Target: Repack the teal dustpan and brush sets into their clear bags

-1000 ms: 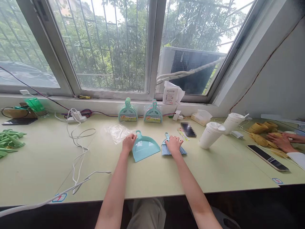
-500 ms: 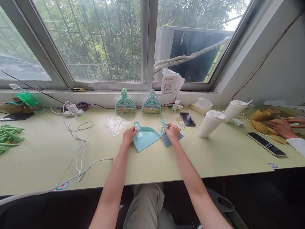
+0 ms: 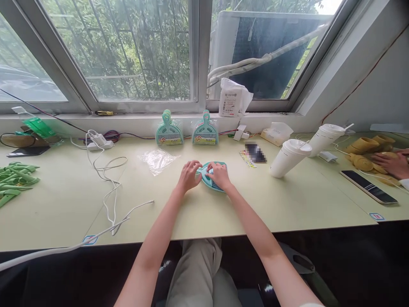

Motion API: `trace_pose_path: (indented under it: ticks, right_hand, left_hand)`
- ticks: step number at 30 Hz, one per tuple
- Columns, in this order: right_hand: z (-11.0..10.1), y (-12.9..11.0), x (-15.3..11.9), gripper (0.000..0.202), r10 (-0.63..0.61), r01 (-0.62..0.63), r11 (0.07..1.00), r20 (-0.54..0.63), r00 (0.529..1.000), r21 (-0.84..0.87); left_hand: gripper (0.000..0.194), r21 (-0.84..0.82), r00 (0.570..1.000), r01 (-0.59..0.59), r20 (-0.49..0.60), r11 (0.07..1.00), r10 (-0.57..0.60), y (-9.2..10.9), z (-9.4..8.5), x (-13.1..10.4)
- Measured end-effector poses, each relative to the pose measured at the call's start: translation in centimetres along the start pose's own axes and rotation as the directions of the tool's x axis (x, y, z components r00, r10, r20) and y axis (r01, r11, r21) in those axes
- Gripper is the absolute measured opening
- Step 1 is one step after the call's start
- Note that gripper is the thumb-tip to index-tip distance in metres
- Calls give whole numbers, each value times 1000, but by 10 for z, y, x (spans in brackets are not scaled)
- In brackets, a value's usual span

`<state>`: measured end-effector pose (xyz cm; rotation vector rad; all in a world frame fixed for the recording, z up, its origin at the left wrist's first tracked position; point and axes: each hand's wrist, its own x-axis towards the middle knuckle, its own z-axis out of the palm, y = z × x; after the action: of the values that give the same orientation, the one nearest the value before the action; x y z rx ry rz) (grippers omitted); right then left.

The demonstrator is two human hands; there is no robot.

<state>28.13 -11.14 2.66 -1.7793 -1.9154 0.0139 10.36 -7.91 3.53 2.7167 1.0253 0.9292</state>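
Both hands meet over one teal dustpan (image 3: 211, 179), which lies flat on the table (image 3: 223, 213) in front of the window (image 3: 128, 51). Left hand (image 3: 189, 175) rests with curled fingers against the dustpan's left edge; right hand (image 3: 219, 175) presses down on top of it, covering a brush (image 3: 214, 186) whose blue bristles peek out beneath the palm. Whether either hand truly grips cannot be told. Behind the dustpan, two packaged sets (image 3: 169, 134) lean upright against the window ledge. A clear bag (image 3: 157, 159) lies just left of the dustpan, a white cable (image 3: 110, 192) farther left. Right of the dustpan stand two white cups (image 3: 289, 158), beyond them a phone (image 3: 369, 192) and another person's hand (image 3: 391, 163).
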Motion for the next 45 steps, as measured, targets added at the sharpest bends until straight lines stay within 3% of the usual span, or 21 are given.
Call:
trace_pose_path:
  ticks: [4,8,16,22,31,38,42,44,45]
  right_hand:
    - [1,3,0,14,-4,3,1000,10,1000,17]
    - [4,5,0,15,-15,15,1000,12,1000,19]
    - [3,7,1,30,28,-31,989,27,999,142]
    - [1,4,2,29,47,-50,997,46,998,53]
    - [4,1,4,21,50,-57,994,72,996,89]
    - [16,-1,4,16,25,-28,997,40,999,76]
    - [15,3,7,13,61,-52,981,-43,997,185]
    - [13,3,7,15,140,-94,949,-135,981,302]
    - [12,2,7,16,187,-108,924,-187,964,367]
  left_hand:
    - [45,-73,994,104,43,992,-101,-26,-7,2]
    - [43,-100,968,223,137,970,-209,-35,-2,0]
    - [26,54,990,90,104,994,-95,-30,13,-2]
    - [31,114,995,0,99,994,-12,-31,12,0]
    - [32,118,992,-80,110,990,67,-36,17,4]
    - [35,196,998,-35,56,980,24,-37,17,2]
    - [46,35,995,79,-71,996,-76,-29,13,4]
    - [60,-203,974,183,-95,962,-206,-22,15,6]
    - [66,-360,958,244,-57,901,-282,-17,16,7]
